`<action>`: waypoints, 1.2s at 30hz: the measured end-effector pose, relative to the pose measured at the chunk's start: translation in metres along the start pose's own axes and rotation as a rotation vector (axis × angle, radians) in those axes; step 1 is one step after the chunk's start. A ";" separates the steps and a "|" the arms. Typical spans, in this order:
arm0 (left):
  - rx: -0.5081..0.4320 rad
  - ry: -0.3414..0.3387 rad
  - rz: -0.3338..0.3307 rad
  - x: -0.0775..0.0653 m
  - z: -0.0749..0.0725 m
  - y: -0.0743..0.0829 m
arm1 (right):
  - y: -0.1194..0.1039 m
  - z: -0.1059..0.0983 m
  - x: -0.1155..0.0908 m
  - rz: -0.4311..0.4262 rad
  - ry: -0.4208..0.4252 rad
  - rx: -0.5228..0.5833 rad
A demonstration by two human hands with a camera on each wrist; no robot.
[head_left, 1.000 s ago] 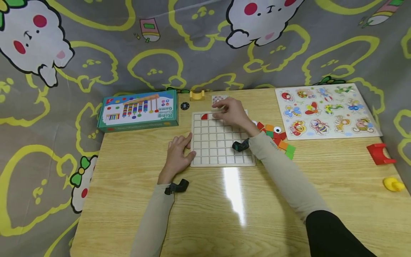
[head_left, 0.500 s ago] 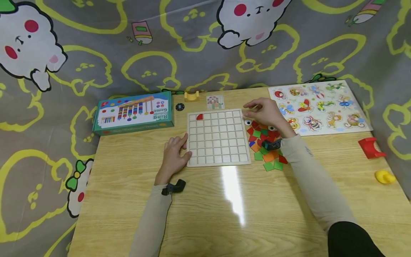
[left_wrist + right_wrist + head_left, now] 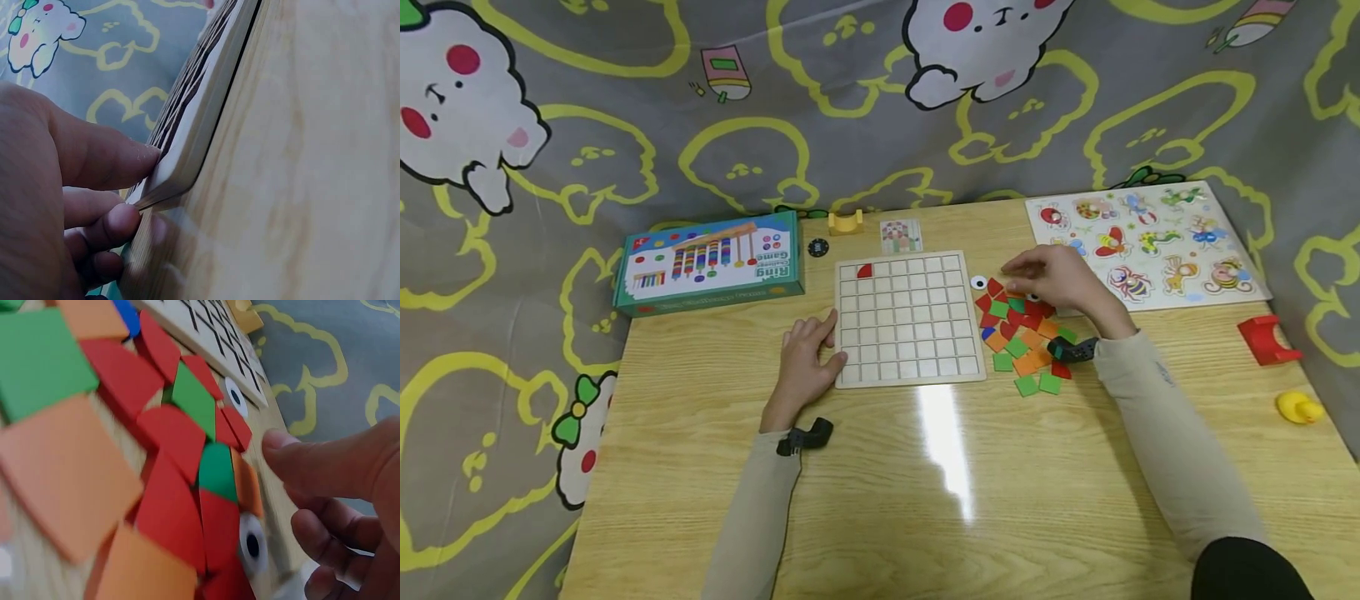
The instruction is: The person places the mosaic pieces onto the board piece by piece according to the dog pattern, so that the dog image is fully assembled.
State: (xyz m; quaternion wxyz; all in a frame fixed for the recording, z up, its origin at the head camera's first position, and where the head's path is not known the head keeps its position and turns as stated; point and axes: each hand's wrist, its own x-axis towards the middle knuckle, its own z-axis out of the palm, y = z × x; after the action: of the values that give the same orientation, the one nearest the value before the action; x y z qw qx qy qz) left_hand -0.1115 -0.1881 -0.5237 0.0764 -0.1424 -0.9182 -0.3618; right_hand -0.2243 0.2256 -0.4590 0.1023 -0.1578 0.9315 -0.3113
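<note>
A square wooden grid board [image 3: 898,317] lies on the table, one red piece [image 3: 865,271] with a curved edge in its top row. My left hand [image 3: 805,362] rests against the board's left edge; up close, the thumb tip [image 3: 147,159] touches the rim near a corner. Above the far side of a heap of coloured pieces [image 3: 1017,343] hovers my right hand [image 3: 1052,275], thumb and fingers apart with nothing between them. In the right wrist view the heap shows red, green and orange pieces, some with curved edges, and white eye discs [image 3: 252,544].
A picture card [image 3: 900,236] lies behind the board. Left of it are a yellow block [image 3: 846,222], a black disc [image 3: 817,247] and a Ring Game box [image 3: 707,265]. An insect puzzle board [image 3: 1150,242], a red block [image 3: 1268,340] and a yellow duck [image 3: 1298,407] are at right.
My right hand has moved from the board's top row rightward to the coloured pieces, uncovering the card and the heap. The left hand stays at the board's edge.
</note>
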 end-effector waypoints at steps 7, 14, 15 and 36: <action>-0.006 0.003 -0.014 -0.001 -0.002 0.000 | 0.001 -0.002 -0.008 0.050 -0.056 -0.040; -0.017 0.005 -0.011 -0.002 -0.002 -0.001 | 0.000 -0.001 -0.009 0.082 -0.083 -0.045; -0.017 0.005 -0.009 -0.002 -0.002 -0.001 | 0.000 -0.002 -0.008 0.081 -0.086 -0.046; 0.003 -0.011 -0.012 -0.001 -0.001 0.000 | -0.030 0.019 0.017 0.040 0.091 0.323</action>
State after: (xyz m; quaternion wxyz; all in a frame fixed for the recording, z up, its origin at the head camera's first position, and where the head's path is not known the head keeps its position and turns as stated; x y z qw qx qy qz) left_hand -0.1111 -0.1888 -0.5237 0.0693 -0.1389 -0.9198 -0.3602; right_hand -0.2280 0.1866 -0.4576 0.0900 -0.1065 0.8760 -0.4617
